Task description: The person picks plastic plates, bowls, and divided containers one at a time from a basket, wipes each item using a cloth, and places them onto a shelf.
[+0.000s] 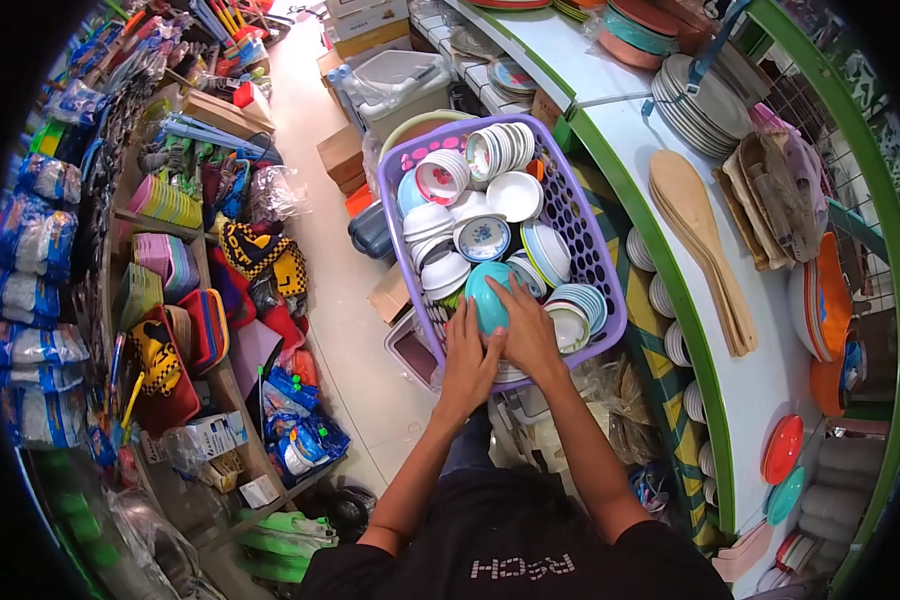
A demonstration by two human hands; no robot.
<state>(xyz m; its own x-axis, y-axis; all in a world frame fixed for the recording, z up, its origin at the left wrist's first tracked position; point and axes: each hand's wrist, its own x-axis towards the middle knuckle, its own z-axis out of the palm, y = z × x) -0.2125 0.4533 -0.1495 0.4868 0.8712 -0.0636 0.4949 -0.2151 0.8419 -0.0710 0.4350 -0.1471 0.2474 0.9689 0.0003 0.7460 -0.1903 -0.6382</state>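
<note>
Both my hands are on a turquoise bowl (487,297) near the front of a purple plastic basket (611,300). My left hand (470,348) holds the bowl's near left side, and my right hand (530,328) has its fingers over the right side. Stacks of small bowls fill the basket around it. A blue-flowered bowl (482,239) lies just behind, and white bowls (516,196) sit farther back. To the right of my right hand leans a stack of light-blue-rimmed bowls (578,312). The turquoise bowl's underside is hidden.
A green-edged shelf (705,330) curves along the right, bearing wooden paddles (698,240), stacked plates (702,110) and orange bowls (828,300). On the left, a wooden rack (210,300) holds plastic baskets and packets. Cardboard boxes (342,158) and a clear lidded bin (390,85) stand behind the basket.
</note>
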